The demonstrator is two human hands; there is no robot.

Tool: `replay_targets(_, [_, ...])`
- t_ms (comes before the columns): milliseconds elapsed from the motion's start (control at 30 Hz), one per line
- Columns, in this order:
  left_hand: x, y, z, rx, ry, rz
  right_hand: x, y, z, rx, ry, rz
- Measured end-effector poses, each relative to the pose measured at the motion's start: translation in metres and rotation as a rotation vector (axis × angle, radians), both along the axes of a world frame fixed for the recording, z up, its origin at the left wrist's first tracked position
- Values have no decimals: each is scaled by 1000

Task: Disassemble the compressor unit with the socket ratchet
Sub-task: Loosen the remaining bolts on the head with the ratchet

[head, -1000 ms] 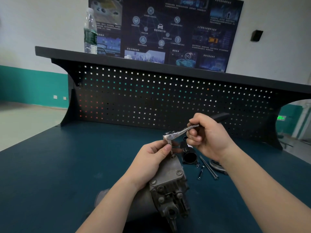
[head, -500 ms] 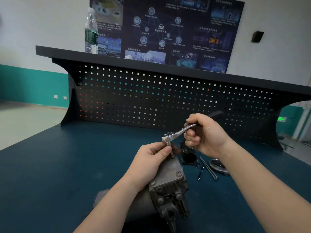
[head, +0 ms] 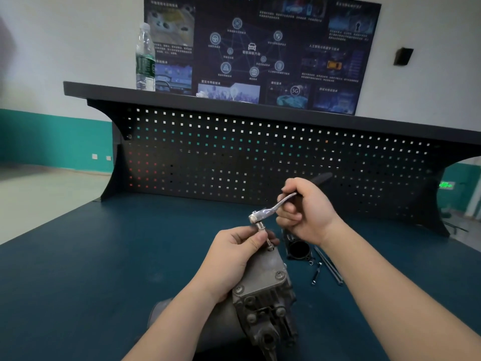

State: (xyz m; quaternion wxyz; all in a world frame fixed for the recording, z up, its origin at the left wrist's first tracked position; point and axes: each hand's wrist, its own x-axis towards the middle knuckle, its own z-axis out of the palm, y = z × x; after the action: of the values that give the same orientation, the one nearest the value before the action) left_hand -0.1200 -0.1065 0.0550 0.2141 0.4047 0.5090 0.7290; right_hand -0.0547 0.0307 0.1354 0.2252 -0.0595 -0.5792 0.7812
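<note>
Compressor unit [head: 263, 290]: grey metal body lying on the blue bench top [head: 78, 269], its bolted end cover facing up toward the camera; nearest item to the person.
Socket ratchet [head: 270, 208]: above the far end of the compressor unit, chrome head tilted down, socket and short extension pointing down at the top corner of the cover.
Right hand [head: 307, 212]: above and right of the compressor unit; fingers curled tight round the ratchet handle, dark grip end sticking out past the fist.
Left hand [head: 234, 254]: rests on the left upper side of the compressor unit; thumb and fingertips pinch the socket shaft just under the ratchet head.
Black ring part [head: 299, 247]: on the bench just beyond the compressor unit, right of the socket, open bore facing up.
Loose bolts [head: 328, 267]: long thin ones lying right of the compressor unit, near the black ring part; a few small pieces beside them, too small to tell what.
Pegboard [head: 234, 157]: dark perforated back panel, well behind the compressor unit.
Water bottle [head: 145, 58]: upright on the shelf above the pegboard, far left of the compressor unit.
Poster [head: 260, 48]: on the wall behind the shelf.
</note>
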Motion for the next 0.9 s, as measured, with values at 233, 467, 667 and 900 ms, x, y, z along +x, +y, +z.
replay_targets(233, [1,-2,2,-1,127,35,24,-20,-13,198,316,-237])
replay_targets(467, [0,-4,2,-18,150,2,37,-29,-24,634,372,-402])
replay_targets(667, [1,-3,3,3,122,3,36,-15,-10,284,223,-156])
replay_targets(900, [2,-5,3,6,48,-87,35,-16,0,378,130,-164])
